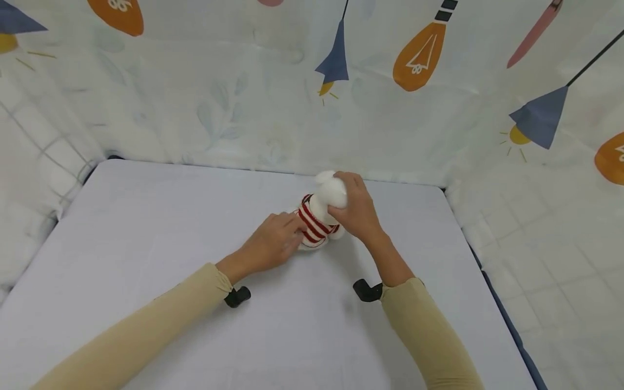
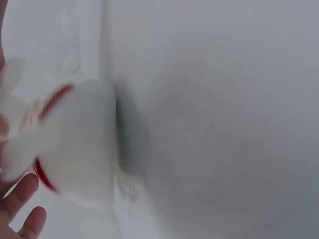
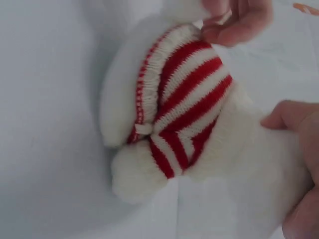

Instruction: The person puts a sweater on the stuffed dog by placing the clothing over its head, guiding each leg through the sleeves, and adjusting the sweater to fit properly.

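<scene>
A white plush toy (image 1: 317, 225) in a red-and-white striped knit sweater leans tilted over the far part of the table. My right hand (image 1: 359, 212) grips its round white head from the right, thumb on the near side. At the sweater's left side, my left hand (image 1: 275, 241) pinches the toy with bent fingers. The right wrist view shows the sweater (image 3: 194, 84) and a fluffy white paw (image 3: 137, 174) close up, with left fingertips (image 3: 219, 35) at the sweater's edge. In the left wrist view the toy's rounded white underside (image 2: 84, 144) is blurred.
A white-covered table (image 1: 146, 216) spreads under both arms, its back edge just behind the toy. A pale curtain (image 1: 273, 108) printed with lamps and bulbs rises behind and on the sides. Black wrist-worn pieces (image 1: 366, 291) stick out near both sleeves.
</scene>
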The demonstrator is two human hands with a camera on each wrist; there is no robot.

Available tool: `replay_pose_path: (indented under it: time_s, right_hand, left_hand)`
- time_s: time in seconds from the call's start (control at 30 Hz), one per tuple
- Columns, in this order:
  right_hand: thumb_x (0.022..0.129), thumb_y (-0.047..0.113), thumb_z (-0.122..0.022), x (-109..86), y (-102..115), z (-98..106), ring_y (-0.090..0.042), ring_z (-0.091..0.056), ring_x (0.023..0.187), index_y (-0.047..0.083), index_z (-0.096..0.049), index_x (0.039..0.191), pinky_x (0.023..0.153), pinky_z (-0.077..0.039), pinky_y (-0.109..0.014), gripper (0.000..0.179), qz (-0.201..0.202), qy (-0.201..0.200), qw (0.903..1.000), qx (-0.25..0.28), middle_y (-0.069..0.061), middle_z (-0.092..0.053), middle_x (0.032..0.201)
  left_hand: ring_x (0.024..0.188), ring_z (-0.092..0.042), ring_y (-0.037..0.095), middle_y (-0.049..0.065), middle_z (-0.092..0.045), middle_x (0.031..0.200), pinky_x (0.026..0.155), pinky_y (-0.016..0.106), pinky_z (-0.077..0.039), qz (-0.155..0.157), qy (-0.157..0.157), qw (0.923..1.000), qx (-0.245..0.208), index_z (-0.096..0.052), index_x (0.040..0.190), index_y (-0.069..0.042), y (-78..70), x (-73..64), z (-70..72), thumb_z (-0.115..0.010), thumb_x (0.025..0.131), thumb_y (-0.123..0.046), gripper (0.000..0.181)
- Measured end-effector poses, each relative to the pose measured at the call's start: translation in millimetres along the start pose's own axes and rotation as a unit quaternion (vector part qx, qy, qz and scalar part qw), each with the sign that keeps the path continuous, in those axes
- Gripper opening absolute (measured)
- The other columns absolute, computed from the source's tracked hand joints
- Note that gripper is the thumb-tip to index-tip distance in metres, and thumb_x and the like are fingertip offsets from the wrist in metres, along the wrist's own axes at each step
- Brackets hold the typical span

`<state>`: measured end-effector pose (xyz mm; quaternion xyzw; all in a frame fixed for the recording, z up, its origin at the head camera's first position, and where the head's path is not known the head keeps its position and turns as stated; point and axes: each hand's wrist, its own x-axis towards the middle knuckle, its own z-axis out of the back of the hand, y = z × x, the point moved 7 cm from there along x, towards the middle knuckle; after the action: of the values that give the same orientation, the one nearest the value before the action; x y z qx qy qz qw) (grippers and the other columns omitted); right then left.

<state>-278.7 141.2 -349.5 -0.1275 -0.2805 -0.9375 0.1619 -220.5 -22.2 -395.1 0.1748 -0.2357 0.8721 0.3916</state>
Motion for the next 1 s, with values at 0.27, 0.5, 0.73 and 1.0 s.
replay_pose_path:
  time_s: [0.27, 0.5, 0.73, 1.0]
  right_hand:
    - [0.07, 0.001, -0.071, -3.7, -10.5, 7.7, -0.025, -0.046, 0.116, 0.018, -0.044, 0.117, 0.086, -0.046, -0.048, 0.057, -0.007, 0.128, 0.9849, 0.116, -0.001, -0.044, 0.133]
    - [0.07, 0.019, -0.079, -4.1, -12.8, 2.3, -0.022, -0.048, 0.109, 0.018, -0.039, 0.118, 0.083, -0.049, -0.042, 0.062, -0.03, 0.134, 0.9861, 0.094, 0.0, -0.044, 0.129]
    - [0.073, 0.031, -0.076, -6.6, -14.8, -5.6, -0.021, -0.046, 0.116, 0.021, -0.041, 0.131, 0.091, -0.044, -0.045, 0.068, -0.052, 0.106, 0.9926, 0.028, -0.001, -0.04, 0.135]
    - [0.075, 0.028, -0.074, -5.7, -11.3, -9.2, -0.026, -0.047, 0.118, 0.018, -0.045, 0.129, 0.093, -0.043, -0.047, 0.062, -0.054, 0.061, 0.9965, 0.018, -0.007, -0.043, 0.131]
  left_hand:
    - [0.11, -0.053, 0.018, -0.001, -0.055, 0.117, 0.09, 0.036, -0.045, 0.018, 0.038, 0.9967, -0.069, -0.058, 0.112, -0.015, 20.4, -7.1, 0.1, -0.065, 0.082, -0.009, 0.031]
    - [0.099, -0.056, 0.014, -0.001, -0.058, 0.112, 0.084, 0.03, -0.047, -0.064, 0.021, 0.9966, -0.048, -0.063, 0.103, -0.014, 0.8, -1.2, -4.2, -0.07, 0.076, -0.007, 0.028]
    - [0.075, -0.049, 0.007, -0.007, -0.057, 0.084, 0.065, 0.023, -0.042, -0.073, 0.034, 0.9959, -0.042, -0.061, 0.078, -0.017, -6.4, 3.1, -10.3, -0.064, 0.071, -0.001, 0.017]
    - [0.075, -0.048, 0.007, -0.007, -0.054, 0.083, 0.068, 0.022, -0.043, -0.067, 0.092, 0.9921, -0.054, -0.059, 0.077, -0.015, -7.3, -13.1, -17.9, -0.062, 0.069, 0.002, 0.019]
